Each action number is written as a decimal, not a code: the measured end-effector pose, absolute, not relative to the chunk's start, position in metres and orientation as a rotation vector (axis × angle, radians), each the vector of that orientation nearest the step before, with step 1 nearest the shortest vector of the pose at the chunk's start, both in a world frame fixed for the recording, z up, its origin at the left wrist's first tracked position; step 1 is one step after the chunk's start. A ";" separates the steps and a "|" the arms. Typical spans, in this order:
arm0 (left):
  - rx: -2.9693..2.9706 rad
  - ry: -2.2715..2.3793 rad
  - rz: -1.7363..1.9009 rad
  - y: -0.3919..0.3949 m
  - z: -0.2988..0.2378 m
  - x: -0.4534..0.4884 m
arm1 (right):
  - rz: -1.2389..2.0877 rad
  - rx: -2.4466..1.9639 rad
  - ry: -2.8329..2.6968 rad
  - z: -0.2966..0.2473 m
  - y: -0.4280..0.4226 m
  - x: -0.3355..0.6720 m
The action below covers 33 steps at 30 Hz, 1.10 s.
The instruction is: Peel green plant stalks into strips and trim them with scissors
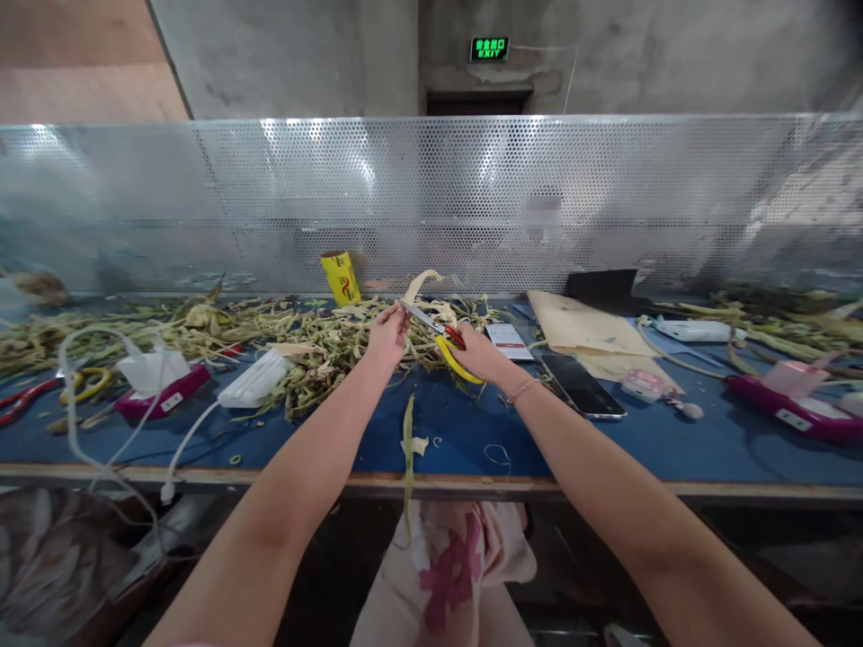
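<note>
My right hand is closed round the red and yellow handles of a pair of scissors, whose blades point left toward my other hand. Between the fingers of my left hand is a pale dried plant strip, its curled end standing up above the fingertips. The scissor tips meet the strip close to those fingers; whether they cut into it I cannot tell. Behind and left of both hands spreads a heap of dried greenish plant stalks. One long stalk hangs over the table's front edge.
A perforated metal screen stands behind the blue table. To the left lie a white power bank, a purple power strip with cables, and yellow-handled scissors. On the right are a phone, brown paper and another power strip.
</note>
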<state>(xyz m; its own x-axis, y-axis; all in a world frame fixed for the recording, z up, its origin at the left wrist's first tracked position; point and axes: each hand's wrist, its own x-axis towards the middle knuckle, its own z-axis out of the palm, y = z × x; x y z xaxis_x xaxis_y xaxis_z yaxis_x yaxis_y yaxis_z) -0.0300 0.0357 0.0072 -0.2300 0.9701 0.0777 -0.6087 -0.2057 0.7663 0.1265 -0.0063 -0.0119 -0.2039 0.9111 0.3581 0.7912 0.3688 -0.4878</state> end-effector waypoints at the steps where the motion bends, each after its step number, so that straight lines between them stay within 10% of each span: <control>1: 0.684 0.732 1.705 0.035 0.007 -0.030 | 0.260 -1.464 -2.043 -0.011 -0.007 0.127; 33: 1.349 1.070 1.613 0.051 -0.002 -0.050 | -0.023 -1.473 -2.136 0.003 -0.005 0.159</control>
<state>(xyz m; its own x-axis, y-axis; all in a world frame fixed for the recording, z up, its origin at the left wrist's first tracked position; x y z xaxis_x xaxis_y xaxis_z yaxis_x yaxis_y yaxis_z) -0.0496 0.0512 -0.0020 -0.1508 0.9251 0.3486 -0.0386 -0.3579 0.9330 0.1590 -0.0054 0.0034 -0.2567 0.8618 0.4375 0.8712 0.4023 -0.2813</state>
